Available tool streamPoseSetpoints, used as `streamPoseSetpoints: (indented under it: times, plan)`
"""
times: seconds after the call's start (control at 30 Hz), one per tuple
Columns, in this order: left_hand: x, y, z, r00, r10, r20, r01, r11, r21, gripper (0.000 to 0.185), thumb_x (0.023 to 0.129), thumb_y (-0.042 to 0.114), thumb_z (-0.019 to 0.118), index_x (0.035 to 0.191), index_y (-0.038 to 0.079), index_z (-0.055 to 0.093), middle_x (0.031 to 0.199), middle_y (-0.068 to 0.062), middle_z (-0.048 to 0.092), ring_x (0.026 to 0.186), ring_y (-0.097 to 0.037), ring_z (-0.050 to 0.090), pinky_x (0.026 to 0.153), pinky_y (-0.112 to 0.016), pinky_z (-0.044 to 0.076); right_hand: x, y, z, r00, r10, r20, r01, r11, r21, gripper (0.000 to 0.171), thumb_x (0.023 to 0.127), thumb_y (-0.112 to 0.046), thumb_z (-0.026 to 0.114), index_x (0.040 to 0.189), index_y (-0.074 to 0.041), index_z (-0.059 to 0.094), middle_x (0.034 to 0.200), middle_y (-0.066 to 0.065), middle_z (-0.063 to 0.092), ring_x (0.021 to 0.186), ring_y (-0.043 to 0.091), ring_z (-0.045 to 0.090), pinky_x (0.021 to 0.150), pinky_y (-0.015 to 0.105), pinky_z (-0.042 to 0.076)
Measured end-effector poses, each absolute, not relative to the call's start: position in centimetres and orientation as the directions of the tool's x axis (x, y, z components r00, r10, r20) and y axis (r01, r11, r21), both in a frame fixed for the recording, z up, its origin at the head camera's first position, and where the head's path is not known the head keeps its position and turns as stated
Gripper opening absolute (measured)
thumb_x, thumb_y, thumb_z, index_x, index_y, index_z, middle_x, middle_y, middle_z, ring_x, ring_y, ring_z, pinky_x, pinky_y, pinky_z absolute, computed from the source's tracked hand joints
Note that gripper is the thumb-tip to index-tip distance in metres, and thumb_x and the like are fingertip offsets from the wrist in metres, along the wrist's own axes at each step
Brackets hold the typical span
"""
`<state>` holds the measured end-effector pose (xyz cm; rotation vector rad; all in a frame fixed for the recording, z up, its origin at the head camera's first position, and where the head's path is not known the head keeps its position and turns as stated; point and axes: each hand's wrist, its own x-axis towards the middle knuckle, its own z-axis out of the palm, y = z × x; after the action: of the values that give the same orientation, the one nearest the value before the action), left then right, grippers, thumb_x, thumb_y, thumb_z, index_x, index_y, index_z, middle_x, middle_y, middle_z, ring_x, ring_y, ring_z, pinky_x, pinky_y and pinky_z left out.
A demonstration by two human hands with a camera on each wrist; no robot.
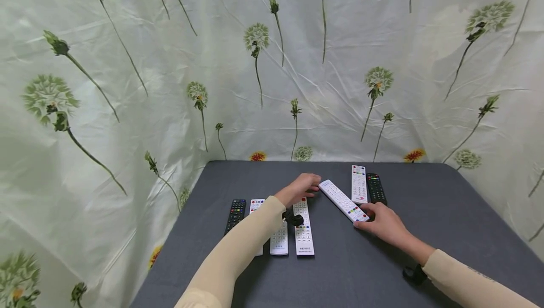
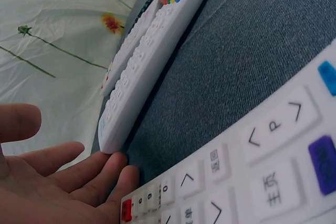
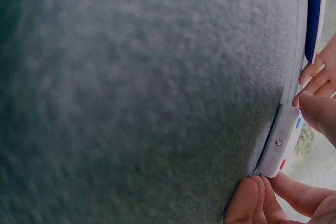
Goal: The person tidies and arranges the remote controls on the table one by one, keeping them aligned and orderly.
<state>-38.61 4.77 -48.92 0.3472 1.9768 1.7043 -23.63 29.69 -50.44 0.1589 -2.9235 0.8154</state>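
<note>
A white remote control [image 1: 343, 200] lies slanted on the dark table between the two hands. My right hand [image 1: 382, 223] pinches its near end between thumb and fingers; in the right wrist view that end [image 3: 277, 142] shows a red and a blue mark. My left hand [image 1: 301, 189] is at the remote's far end, fingers spread and extended, fingertips right beside the tip in the left wrist view. Below the left hand lies another white remote [image 1: 303, 232], whose buttons [image 2: 273, 182] fill the lower corner of the left wrist view.
Left of that remote, in a row, are a black remote [image 1: 235, 216] and two white ones, partly hidden by the left sleeve [image 1: 238, 246]. Beyond the right hand, a white remote [image 1: 359, 183] and a black remote [image 1: 376, 187] lie side by side. A flowered curtain [image 1: 272, 86] hangs behind the table.
</note>
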Motion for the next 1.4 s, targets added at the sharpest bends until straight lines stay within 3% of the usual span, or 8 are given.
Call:
streamPoseSetpoints:
  times: [0.33, 0.57, 0.77, 0.97, 1.17, 1.4]
  plan:
    - [-39.0, 4.5, -49.2, -0.845, 0.487, -0.222, -0.128, 0.218, 0.967, 0.049, 0.104, 0.029, 0.056, 0.146, 0.005, 0.052, 0.131, -0.011, 0.061, 0.115, -0.025, 0.060, 0.096, -0.042, 0.051, -23.3, 29.3, -50.7, -0.989, -0.044, 0.143, -0.109, 0.866, -0.488, 0.058, 0.075, -0.044, 0.087, 0.118, -0.007, 0.073, 0.090, 0.003, 0.056, 0.073, 0.017, 0.047, 0.059, 0.033, 0.038]
    - [-38.9, 4.6, -49.2, -0.848, 0.486, -0.212, -0.117, 0.219, 0.969, 0.046, 0.103, 0.027, 0.057, 0.144, 0.005, 0.055, 0.132, -0.011, 0.061, 0.112, -0.024, 0.062, 0.094, -0.041, 0.052, -23.4, 29.2, -50.6, -0.991, -0.036, 0.126, -0.094, 0.864, -0.495, 0.058, 0.075, -0.043, 0.087, 0.116, -0.005, 0.073, 0.091, 0.004, 0.058, 0.075, 0.017, 0.048, 0.060, 0.035, 0.039]
    - [-38.9, 4.8, -49.1, -0.858, 0.471, -0.205, -0.129, 0.187, 0.974, 0.047, 0.102, 0.023, 0.059, 0.143, 0.000, 0.054, 0.122, -0.010, 0.065, 0.107, -0.024, 0.065, 0.093, -0.040, 0.053, -23.6, 29.0, -50.6, -0.993, -0.026, 0.115, -0.081, 0.854, -0.513, 0.056, 0.074, -0.037, 0.088, 0.114, -0.001, 0.072, 0.097, 0.007, 0.062, 0.080, 0.019, 0.051, 0.065, 0.035, 0.042]
    - [-38.8, 5.2, -49.0, -0.881, 0.428, -0.203, -0.158, 0.140, 0.978, 0.043, 0.100, 0.016, 0.061, 0.137, -0.005, 0.058, 0.106, -0.012, 0.068, 0.097, -0.027, 0.066, 0.093, -0.040, 0.054, -23.8, 29.0, -50.8, -0.993, 0.006, 0.120, -0.063, 0.828, -0.558, 0.054, 0.073, -0.025, 0.088, 0.114, 0.001, 0.066, 0.099, 0.010, 0.066, 0.080, 0.021, 0.054, 0.066, 0.034, 0.042]
    - [-38.8, 5.4, -49.3, -0.896, 0.397, -0.201, -0.172, 0.109, 0.979, 0.039, 0.096, 0.013, 0.064, 0.131, -0.006, 0.062, 0.098, -0.012, 0.066, 0.082, -0.021, 0.064, 0.087, -0.036, 0.057, -23.7, 29.6, -51.0, -0.991, 0.049, 0.127, -0.046, 0.761, -0.647, 0.056, 0.072, -0.011, 0.084, 0.121, -0.002, 0.059, 0.098, 0.011, 0.066, 0.077, 0.020, 0.058, 0.065, 0.033, 0.047]
    - [-38.4, 5.0, -48.5, -0.905, 0.387, -0.176, -0.145, 0.109, 0.983, 0.036, 0.097, 0.012, 0.063, 0.130, -0.002, 0.065, 0.101, -0.012, 0.064, 0.090, -0.025, 0.065, 0.092, -0.040, 0.056, -23.8, 29.9, -50.6, -0.992, 0.080, 0.097, -0.024, 0.639, -0.769, 0.060, 0.079, -0.007, 0.081, 0.134, -0.003, 0.056, 0.082, 0.008, 0.063, 0.064, 0.019, 0.061, 0.051, 0.029, 0.050]
